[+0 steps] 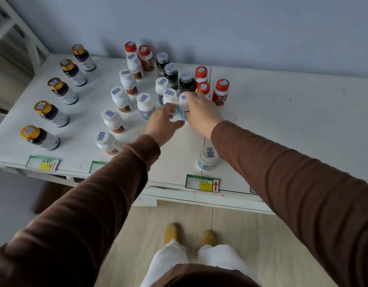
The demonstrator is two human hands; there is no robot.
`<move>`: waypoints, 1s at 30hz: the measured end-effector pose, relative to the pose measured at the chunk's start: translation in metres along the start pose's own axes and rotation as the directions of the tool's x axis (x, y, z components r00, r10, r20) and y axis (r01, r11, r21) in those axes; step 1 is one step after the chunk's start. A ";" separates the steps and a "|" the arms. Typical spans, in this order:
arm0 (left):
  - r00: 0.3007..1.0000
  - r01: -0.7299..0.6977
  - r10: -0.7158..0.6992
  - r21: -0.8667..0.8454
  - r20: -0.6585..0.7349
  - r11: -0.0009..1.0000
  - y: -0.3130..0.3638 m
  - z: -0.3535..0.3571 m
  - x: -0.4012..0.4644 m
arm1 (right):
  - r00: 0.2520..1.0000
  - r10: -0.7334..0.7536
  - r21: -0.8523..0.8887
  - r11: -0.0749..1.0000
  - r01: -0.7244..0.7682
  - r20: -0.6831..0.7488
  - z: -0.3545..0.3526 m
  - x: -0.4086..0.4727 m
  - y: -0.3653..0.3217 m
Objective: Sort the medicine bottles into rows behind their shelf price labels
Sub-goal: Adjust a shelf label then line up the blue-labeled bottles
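On the white shelf [282, 125] a row of gold-capped dark bottles [52, 114] runs back from the left price label [43, 163]. A row of white bottles with brown labels [121, 99] stands behind the second label [96, 165]. One white bottle with a blue label [208, 158] stands behind the third price label [202, 182]. Mixed white, black and red-capped bottles cluster at the back centre. My right hand [201, 112] grips a white blue-label bottle [183, 104] in that cluster. My left hand [164, 123] reaches a neighbouring white bottle [170, 98], fingers apart.
A grey wall closes the back of the shelf. A white frame [19, 32] stands at the far left. Black bottles [171, 74] and red-capped bottles [221, 92] stand behind my hands. The right part of the shelf is bare. My feet are on a wooden floor below.
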State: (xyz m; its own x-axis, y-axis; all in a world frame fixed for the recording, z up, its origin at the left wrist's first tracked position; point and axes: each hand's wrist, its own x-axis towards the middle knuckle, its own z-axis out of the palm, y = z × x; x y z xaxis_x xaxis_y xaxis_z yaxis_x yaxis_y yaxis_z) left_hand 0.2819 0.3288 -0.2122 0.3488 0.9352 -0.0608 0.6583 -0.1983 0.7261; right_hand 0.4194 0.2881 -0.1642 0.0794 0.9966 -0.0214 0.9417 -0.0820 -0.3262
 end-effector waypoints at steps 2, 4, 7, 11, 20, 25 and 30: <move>1.000 -0.014 0.015 -0.011 0.022 1.000 -0.003 0.002 0.003 | 1.000 0.022 -0.036 0.999 -0.023 -0.019 0.007 0.004 -0.002; 0.999 -0.026 0.027 -0.026 0.042 0.999 -0.006 0.004 0.005 | 0.998 0.045 -0.067 0.997 -0.047 -0.038 0.012 0.007 0.000; 0.997 -0.047 0.050 -0.044 0.057 0.998 -0.011 0.006 0.007 | 0.995 0.072 -0.043 0.996 -0.075 -0.074 0.015 0.010 0.005; 0.995 -0.057 0.062 -0.062 0.076 0.996 -0.019 0.010 0.007 | 0.995 0.059 -0.031 0.998 -0.062 -0.084 0.015 0.012 0.002; 0.993 -0.097 0.115 -0.315 0.039 0.944 -0.010 0.004 -0.001 | 0.996 0.070 0.187 0.981 -0.060 -0.052 -0.014 0.003 0.017; 0.962 0.021 0.142 -0.579 0.234 0.815 0.019 -0.024 -0.010 | 0.980 0.200 0.568 0.804 -0.174 0.018 -0.057 -0.007 0.024; 0.871 0.210 0.208 -0.719 0.446 0.663 0.045 -0.041 -0.014 | 0.981 0.162 0.755 0.628 -0.189 0.111 -0.086 -0.022 0.030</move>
State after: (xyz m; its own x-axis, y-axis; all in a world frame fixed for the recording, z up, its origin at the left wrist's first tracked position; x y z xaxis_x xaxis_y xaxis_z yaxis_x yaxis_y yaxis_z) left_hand 0.2791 0.3183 -0.1510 0.7377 0.6425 -0.2074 0.0301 0.2756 0.9608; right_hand 0.4739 0.2635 -0.0922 0.1941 0.9646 -0.1783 0.3301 -0.2354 -0.9141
